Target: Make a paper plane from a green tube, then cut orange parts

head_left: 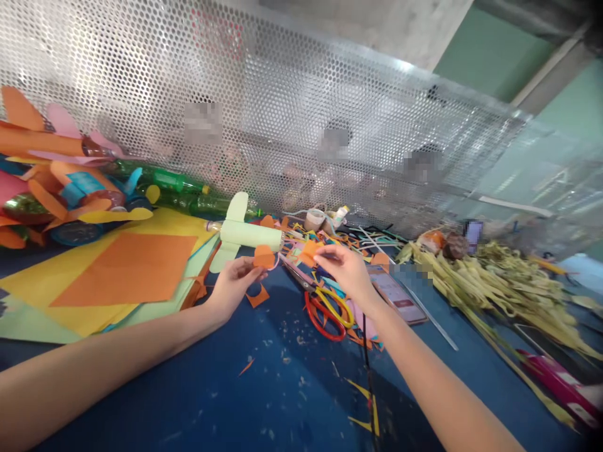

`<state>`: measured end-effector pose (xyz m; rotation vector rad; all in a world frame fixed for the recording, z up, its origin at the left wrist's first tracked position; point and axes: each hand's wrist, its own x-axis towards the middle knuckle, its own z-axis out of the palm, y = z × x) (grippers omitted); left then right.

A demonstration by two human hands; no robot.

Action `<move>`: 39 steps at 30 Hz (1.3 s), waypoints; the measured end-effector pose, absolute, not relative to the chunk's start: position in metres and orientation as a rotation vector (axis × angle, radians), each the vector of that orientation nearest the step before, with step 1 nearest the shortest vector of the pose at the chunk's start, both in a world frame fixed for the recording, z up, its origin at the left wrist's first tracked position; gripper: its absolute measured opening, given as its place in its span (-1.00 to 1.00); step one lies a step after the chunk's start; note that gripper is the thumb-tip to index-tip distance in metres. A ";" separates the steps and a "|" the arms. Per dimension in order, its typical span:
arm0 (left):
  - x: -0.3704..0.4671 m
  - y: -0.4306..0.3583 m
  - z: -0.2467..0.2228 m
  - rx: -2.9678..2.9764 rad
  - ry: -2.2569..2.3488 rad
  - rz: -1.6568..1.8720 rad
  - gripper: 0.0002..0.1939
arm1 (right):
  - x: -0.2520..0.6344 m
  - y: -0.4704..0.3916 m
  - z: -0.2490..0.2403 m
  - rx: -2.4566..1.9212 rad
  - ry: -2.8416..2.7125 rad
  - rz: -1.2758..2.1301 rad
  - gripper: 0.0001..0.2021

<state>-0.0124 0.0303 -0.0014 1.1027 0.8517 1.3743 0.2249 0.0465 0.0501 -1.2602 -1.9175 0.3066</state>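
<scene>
My left hand (pixel 237 282) pinches a small rounded orange paper piece (pixel 264 257) between thumb and fingers. To its right, my right hand (pixel 343 269) has its thumb and fingertips closed on another orange paper piece (pixel 309 252). Just behind my left hand lies a bottle wrapped in pale green paper (pixel 249 235) with wing-like pieces. Scissors with red and yellow handles (pixel 330 311) rest on the blue table (pixel 226 389) below my right hand. An orange scrap (pixel 257 295) lies beneath my left hand.
Coloured paper sheets (pixel 127 270) are stacked at left, below paper-covered bottles (pixel 42 138) and green bottles (pixel 164 179). A phone (pixel 396 294), a clear stick and dried leaf strips (pixel 499 289) lie at right. A perforated metal sheet (pixel 282 94) stands behind.
</scene>
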 end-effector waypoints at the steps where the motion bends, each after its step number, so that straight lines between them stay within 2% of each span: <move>1: -0.012 0.030 -0.001 1.099 0.842 1.369 -0.72 | 0.220 0.040 0.049 -1.232 -1.908 0.380 -0.83; 5: -0.011 0.028 -0.001 1.078 0.814 1.323 -0.71 | 0.196 0.016 0.037 -1.111 -1.752 0.898 -0.84; 9: -0.010 0.025 -0.002 1.092 0.823 1.251 -0.73 | 0.177 0.004 0.026 -1.083 -1.678 1.130 -0.80; 15: -0.006 0.016 0.001 1.100 0.690 1.168 -0.77 | 0.169 0.003 0.015 -1.091 -1.615 1.074 -0.87; 25: -0.002 0.011 0.006 0.977 0.670 1.083 -0.78 | 0.169 0.001 0.013 -1.129 -1.564 0.979 -0.78; 33: -0.004 0.008 0.009 1.052 0.703 1.078 -0.74 | 0.173 0.004 0.005 -1.092 -1.551 1.063 -0.74; 39: -0.005 0.013 0.007 1.108 0.802 1.211 -0.69 | 0.166 -0.006 0.010 -1.161 -1.743 1.015 -0.86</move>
